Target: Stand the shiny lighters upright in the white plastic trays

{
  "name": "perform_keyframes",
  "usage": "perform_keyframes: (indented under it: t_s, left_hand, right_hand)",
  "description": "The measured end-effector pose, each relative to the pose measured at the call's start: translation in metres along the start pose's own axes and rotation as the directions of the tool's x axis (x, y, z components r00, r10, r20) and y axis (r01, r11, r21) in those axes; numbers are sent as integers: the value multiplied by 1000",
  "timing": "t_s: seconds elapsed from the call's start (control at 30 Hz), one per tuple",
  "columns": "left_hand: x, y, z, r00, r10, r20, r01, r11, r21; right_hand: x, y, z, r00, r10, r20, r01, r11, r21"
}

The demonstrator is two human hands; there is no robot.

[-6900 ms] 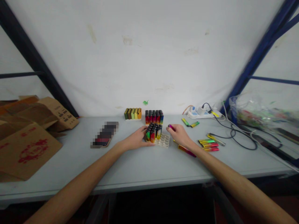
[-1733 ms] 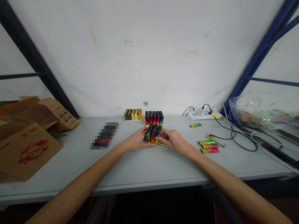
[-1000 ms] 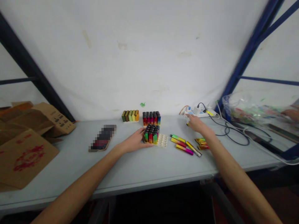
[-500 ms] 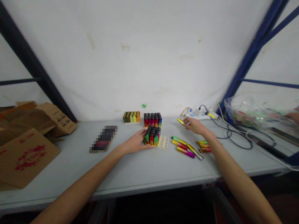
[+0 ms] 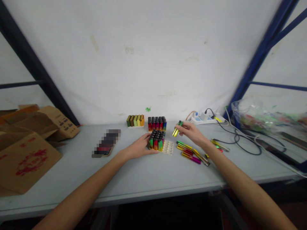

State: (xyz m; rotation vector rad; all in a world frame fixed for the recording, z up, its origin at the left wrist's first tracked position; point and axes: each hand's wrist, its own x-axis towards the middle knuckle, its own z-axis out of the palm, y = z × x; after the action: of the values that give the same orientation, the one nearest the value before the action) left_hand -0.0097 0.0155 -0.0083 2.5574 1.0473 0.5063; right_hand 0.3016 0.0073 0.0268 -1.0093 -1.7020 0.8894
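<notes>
My left hand [image 5: 137, 148] is curled round the left side of a white holed tray [image 5: 169, 148], thumb along its front and fingers behind. Upright lighters [image 5: 156, 141] with black tops and bright multicoloured bodies fill the tray's left part; its right part shows bare holes. To the right and a little above the table, my right hand [image 5: 190, 131] pinches shiny gold-and-green lighters [image 5: 177, 128], tilted with their gold ends down. How many it holds is hard to make out. Below that hand, several loose metallic lighters [image 5: 189, 152] lie in a heap on the table.
Behind stand a block of black-topped lighters [image 5: 156, 124] and a yellow-brown block [image 5: 135, 120]. A phone [image 5: 106, 143] and cardboard boxes [image 5: 28, 159] lie left. More lighters [image 5: 219, 146], a power strip [image 5: 206, 119] and cables are right. Another person's hand [image 5: 304, 120] shows at the right edge.
My right hand has moved left towards the tray, and the lighters in it have turned from nearly flat to steeply tilted. My left hand stays on the tray.
</notes>
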Motion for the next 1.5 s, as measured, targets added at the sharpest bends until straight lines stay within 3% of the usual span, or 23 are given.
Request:
perform_keyframes:
  t_s: [0.33,0.47,0.6,0.77,1.1,1.23,1.4,1.5]
  left_hand:
    - [0,0,0,1000,10,-12,-10,1000,0]
    - [0,-2,2,999,25,-34,-25,1000,-16]
    - [0,-1,1,999,25,-27,-26,999,-24]
    - [0,2,0,999,31,-9,-31,999,-23]
    - [0,4,-1,1000,18,-6,-18,1000,-16]
    - [0,3,-1,1000,20,-17,-21,1000,-16]
    - [0,1,1,999,40,-30,-41,999,-28]
    - [1,1,1,999,26,-19,-26,999,-18]
  right_hand:
    - [-8,0,27,987,-37,156,24,996,83]
    - [-10,0,38,996,2,94,0,1000,-14]
    - [-13,-8,47,997,-53,-53,37,963,-265]
    - [-14,-9,54,997,-21,-78,-10,927,-374]
    - [-15,-9,53,996,-81,-29,64,923,-379]
    - [-13,-9,47,996,-82,45,93,932,-351]
    - [-11,-8,39,980,-196,46,192,844,-501]
    - [-11,-9,39,989,-144,35,140,824,-548]
